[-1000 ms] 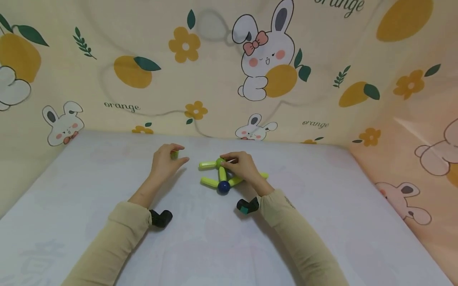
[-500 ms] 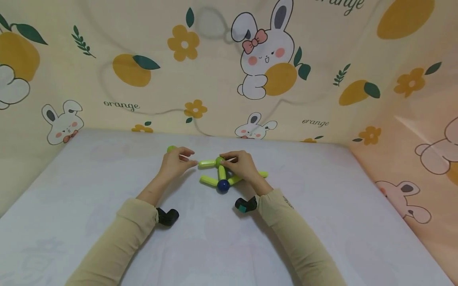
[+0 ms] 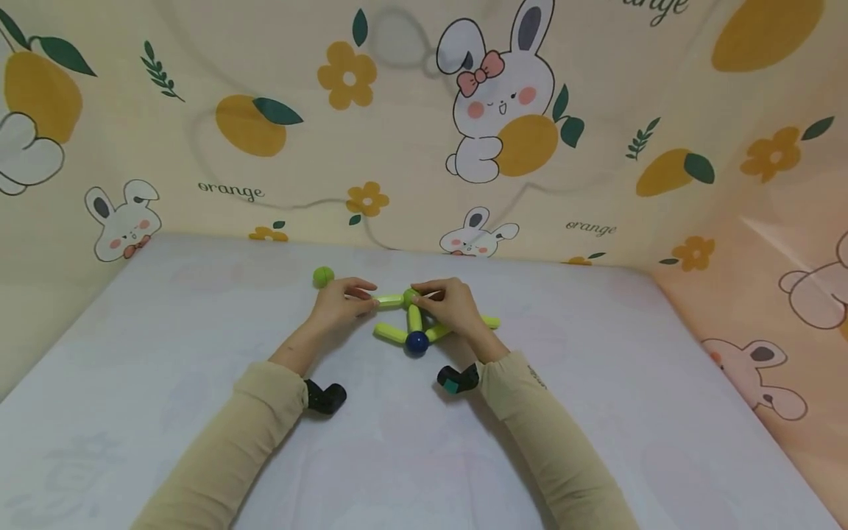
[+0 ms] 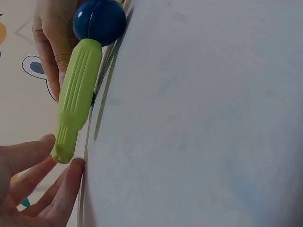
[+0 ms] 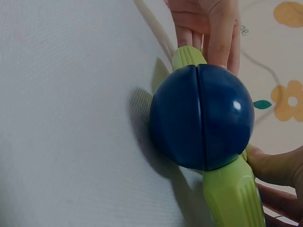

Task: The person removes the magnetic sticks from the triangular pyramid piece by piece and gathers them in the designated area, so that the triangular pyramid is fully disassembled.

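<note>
My left hand (image 3: 341,303) pinches the left end of a light green rod (image 3: 389,302) at the back of a small ball-and-rod build. A green ball (image 3: 410,297) at that rod's other end is held between the thumb and fingers of my right hand (image 3: 457,308). From this ball another rod (image 3: 414,319) runs down to a dark blue ball (image 3: 417,342). Two more rods branch off the blue ball; the left one (image 4: 78,90) overlaps my left fingertips in the left wrist view. My right hand partly hides the right side.
A loose green ball (image 3: 323,277) lies on the white cloth just behind my left hand. Black wrist cameras (image 3: 326,397) sit at both cuffs, low over the table (image 3: 397,449). A printed curtain (image 3: 397,140) hangs behind the table's far edge.
My left hand has moved right, uncovering the loose green ball, and its fingertips have come onto the rod's end. The right hand keeps its hold on the other green ball.
</note>
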`<state>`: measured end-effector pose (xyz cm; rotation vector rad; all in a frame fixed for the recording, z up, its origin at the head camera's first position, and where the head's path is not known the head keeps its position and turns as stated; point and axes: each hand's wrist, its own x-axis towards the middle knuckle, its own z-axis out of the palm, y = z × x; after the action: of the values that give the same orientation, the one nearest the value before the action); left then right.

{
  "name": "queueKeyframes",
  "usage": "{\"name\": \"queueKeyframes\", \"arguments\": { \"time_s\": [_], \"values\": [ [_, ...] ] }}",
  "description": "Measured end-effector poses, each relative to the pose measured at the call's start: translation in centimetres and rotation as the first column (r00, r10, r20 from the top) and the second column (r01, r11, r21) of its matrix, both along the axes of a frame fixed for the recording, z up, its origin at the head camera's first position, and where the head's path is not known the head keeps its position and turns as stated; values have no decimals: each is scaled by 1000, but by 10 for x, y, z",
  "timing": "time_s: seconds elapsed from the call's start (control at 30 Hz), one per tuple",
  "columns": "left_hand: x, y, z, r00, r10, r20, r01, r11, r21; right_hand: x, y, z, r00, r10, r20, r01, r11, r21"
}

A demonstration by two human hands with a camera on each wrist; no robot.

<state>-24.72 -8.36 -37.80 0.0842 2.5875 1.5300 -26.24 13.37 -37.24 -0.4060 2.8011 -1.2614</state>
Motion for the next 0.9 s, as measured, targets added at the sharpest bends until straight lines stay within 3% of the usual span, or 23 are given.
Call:
{"name": "queueKeyframes", "arguments": {
  "time_s": [0.23,0.37,0.53,0.9],
  "values": [
    [-5,10,-5,988,29,152,-57,982,181,0,-1,2,1000,-2,-6,2,1000,16],
    [-6,16,-8,982,43,185,-91,961,259,0,-2,2,1000,-5,-20,6,999,36],
    [-6,18,-10,978,69,197,-122,955,269,0,-2,2,1000,-10,-20,11,999,34],
    [-6,19,-12,974,65,215,-119,961,251,-2,-1,-2,1000,-20,-18,21,999,30]
  ]
}}
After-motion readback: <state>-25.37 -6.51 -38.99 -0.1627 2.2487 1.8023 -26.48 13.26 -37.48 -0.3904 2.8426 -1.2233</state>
